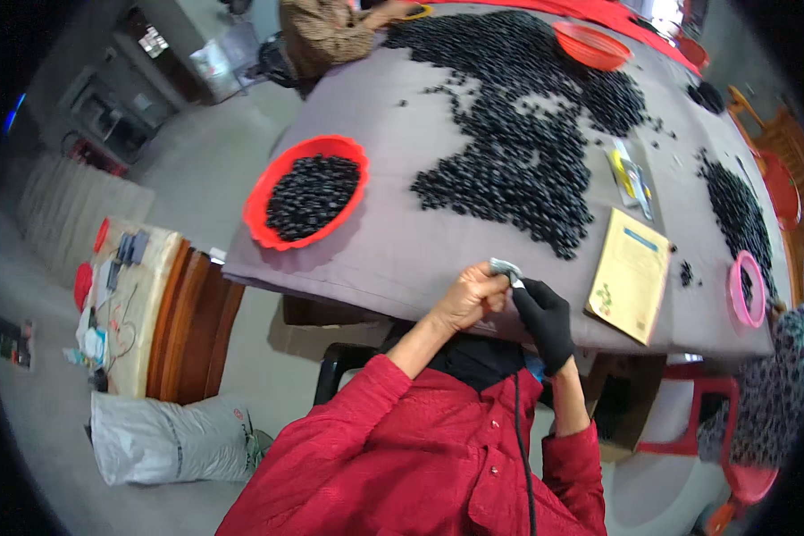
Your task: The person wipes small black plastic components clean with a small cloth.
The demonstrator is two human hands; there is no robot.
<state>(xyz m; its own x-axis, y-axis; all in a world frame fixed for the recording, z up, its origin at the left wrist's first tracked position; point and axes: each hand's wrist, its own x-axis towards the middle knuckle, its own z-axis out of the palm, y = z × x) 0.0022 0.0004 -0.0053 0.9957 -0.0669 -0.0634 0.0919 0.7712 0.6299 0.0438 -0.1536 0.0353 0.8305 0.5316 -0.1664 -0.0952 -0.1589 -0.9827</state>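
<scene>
Both of my hands meet above the front edge of the cloth-covered table (384,241). My bare left hand (471,297) is closed, its fingertips pinching a small grey-and-silver item (506,267) whose kind I cannot make out. My right hand (547,323), in a black glove, is closed too, and its fingertips meet the left ones just below that item. Whatever the gloved fingers grip is mostly hidden. Beyond my hands spreads a large layer of small, glossy black pieces (518,170). A red scalloped basin (257,217) filled with similar pieces stands to the left.
Right of my hands lie a yellow booklet (630,277) and a yellow-handled tool in clear packaging (632,182). A pink-rimmed basket (737,304) and another black pile (737,210) are farther right. Another person (326,36) works at the far left, near a red basket (590,58).
</scene>
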